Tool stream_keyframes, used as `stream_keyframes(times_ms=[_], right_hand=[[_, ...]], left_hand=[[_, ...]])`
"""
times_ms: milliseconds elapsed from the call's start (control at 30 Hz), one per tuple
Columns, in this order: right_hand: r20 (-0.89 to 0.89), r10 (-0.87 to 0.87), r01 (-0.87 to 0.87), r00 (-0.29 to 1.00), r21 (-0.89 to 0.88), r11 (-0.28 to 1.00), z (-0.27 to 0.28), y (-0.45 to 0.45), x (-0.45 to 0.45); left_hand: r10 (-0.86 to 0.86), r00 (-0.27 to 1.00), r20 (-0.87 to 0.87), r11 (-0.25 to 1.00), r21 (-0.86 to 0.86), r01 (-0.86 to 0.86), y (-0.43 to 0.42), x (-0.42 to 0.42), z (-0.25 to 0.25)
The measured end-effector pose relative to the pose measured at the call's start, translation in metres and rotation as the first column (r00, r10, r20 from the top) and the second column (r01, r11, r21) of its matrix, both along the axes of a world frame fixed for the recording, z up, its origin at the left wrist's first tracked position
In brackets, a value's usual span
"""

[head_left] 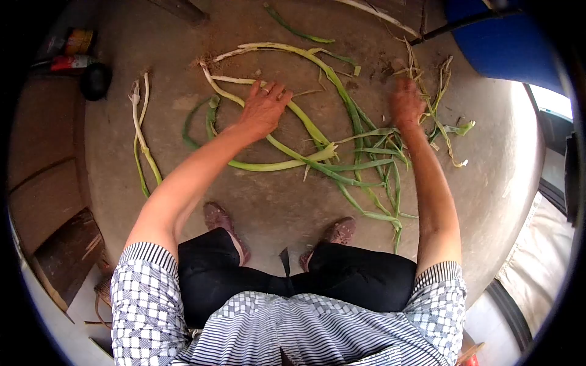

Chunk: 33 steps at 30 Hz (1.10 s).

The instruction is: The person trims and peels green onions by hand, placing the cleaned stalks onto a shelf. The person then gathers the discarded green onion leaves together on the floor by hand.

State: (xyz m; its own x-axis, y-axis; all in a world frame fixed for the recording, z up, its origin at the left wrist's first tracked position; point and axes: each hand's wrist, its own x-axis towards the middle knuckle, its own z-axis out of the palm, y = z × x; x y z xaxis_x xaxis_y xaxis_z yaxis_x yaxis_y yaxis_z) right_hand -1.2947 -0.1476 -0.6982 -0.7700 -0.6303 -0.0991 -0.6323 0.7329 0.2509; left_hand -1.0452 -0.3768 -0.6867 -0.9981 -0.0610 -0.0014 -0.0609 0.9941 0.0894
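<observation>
Green onions (312, 127): lying loose over the floor (274, 195), in front of the shoes (342, 233), with pale stems spreading toward the left and green leaves (366, 165) tangling toward the right. Including, at the far left and well apart from the rest, a pair of stalks (141, 131); including also, beyond the main spread, a single green leaf (296, 27).

Holding the left hand (264, 110) over the pale stems, with fingers slightly parted and palm hidden; being unable to tell whether gripping or merely touching. Holding the right hand (407, 104) well apart from the left, above the leaf tangle and near the withered leaves (444, 79); showing too blurred to tell whether closing on anything.

By the look of it, going through the spread by hand, attending to stems on one side and drier leaves on the other. Calling next, as a judgement, for settling the fingers clearly on one stalk or leaf, and for lifting gently across the crossing leaves so as to avoid dragging neighbours along or snapping soft stems.
</observation>
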Motion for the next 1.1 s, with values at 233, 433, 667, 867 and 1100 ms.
stream_keyframes(times_ms=[233, 433, 667, 867, 1100], right_hand=[[0.563, 0.122, -0.032, 0.818, -0.168, 0.985, -0.017, -0.046, 0.082], [0.603, 0.376, -0.116, 0.704, -0.425, 0.898, 0.04, -0.043, 0.157], [0.362, 0.558, -0.061, 0.747, -0.798, 0.6, 0.107, -0.076, 0.119], [0.293, 0.678, -0.176, 0.674, -0.828, 0.532, 0.125, -0.112, 0.096], [0.078, 0.465, -0.125, 0.882, -0.912, 0.39, 0.141, -0.104, 0.062]], left_hand=[[0.155, 0.861, 0.484, 0.726, 0.536, -0.432, -0.004, -0.009, 0.01], [0.423, 0.672, 0.608, -0.54, 0.764, -0.352, 0.009, -0.026, 0.02], [0.484, 0.734, 0.475, -0.416, 0.864, -0.285, 0.02, -0.021, 0.051], [0.452, 0.88, 0.145, -0.171, 0.982, -0.074, 0.045, -0.022, 0.082], [0.324, 0.901, 0.289, -0.256, 0.943, -0.211, 0.06, -0.011, 0.093]])
